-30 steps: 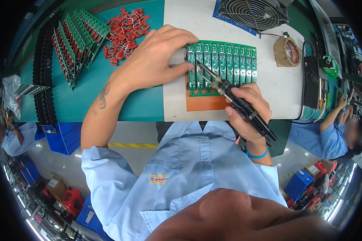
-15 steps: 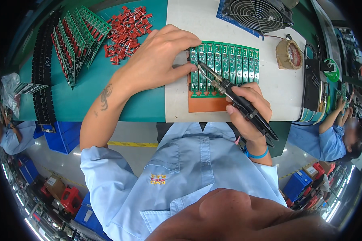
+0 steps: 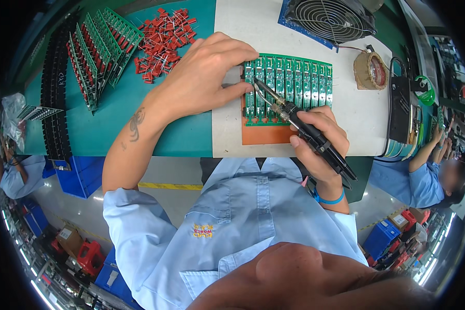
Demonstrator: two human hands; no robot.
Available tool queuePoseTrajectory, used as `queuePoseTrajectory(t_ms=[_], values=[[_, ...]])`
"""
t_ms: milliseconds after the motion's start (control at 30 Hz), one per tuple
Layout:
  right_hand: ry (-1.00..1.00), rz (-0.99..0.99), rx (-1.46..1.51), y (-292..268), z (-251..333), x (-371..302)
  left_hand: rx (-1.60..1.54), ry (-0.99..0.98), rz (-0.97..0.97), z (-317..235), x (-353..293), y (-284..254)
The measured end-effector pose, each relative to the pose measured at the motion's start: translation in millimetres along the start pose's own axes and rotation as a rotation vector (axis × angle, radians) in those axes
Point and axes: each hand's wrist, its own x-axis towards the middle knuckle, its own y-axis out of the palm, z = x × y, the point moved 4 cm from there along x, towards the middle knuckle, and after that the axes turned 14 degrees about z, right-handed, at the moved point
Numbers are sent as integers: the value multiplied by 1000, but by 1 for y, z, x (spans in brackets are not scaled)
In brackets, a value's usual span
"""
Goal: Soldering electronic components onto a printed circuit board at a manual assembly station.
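A green circuit board panel (image 3: 295, 93), made of several narrow strips side by side, lies on an orange-brown plate (image 3: 266, 136). My left hand (image 3: 204, 70) steadies the panel's left edge, its index finger at the upper corner and its thumb lower down, with the other fingers curled. In my right hand (image 3: 323, 139) is a black soldering iron (image 3: 315, 137), slanting up to the left. A thin curved metal tube runs beside its shaft. The iron's tip meets the panel near its left end, close to my left thumb; the exact joint is too small to make out.
Red components (image 3: 165, 41) with wire leads lie piled at the back left, beside upright boards (image 3: 101, 54) and a black slotted rack (image 3: 57, 93). A fan (image 3: 331, 19) stands at the back, a brown ring-shaped holder (image 3: 371, 71) to the right. Other people sit at both sides.
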Motion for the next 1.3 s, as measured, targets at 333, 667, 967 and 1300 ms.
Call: queuePoseTrajectory(t_ms=[333,667,967,1300], values=[[-18,5,-24,0,1,0,-1,6,-10,-1,0,-1],[-32,0,-27,0,0,0,-5,15,-13,-1,0,-1],[-45,-20,-40,-3,0,-3,-2,22,-11,-1,1,0],[-159,-293,-38,-54,-3,-39,-42,-45,67,-7,2,-6]])
